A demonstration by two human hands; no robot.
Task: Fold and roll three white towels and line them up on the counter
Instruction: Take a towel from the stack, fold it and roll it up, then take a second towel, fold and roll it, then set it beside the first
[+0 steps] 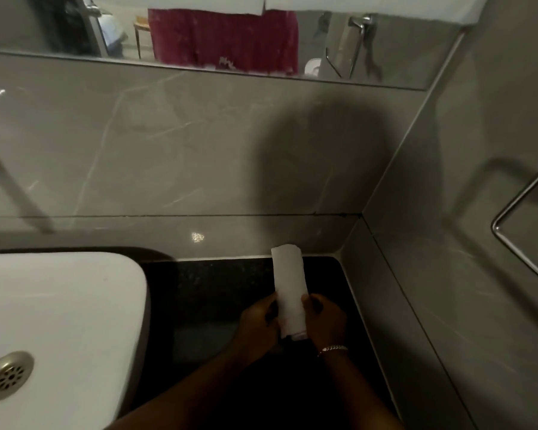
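Two hands (257,325) (325,321) around towel (289,293), beside basin (62,305).

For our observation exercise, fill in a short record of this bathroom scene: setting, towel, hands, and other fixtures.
setting: black counter beside a white sink, grey tiled walls
towel: one white towel, folded into a long narrow strip, lying on the counter
left hand: grips the towel's near end
right hand: grips the same end; bracelet on wrist
other fixtures: mirror, sink drain
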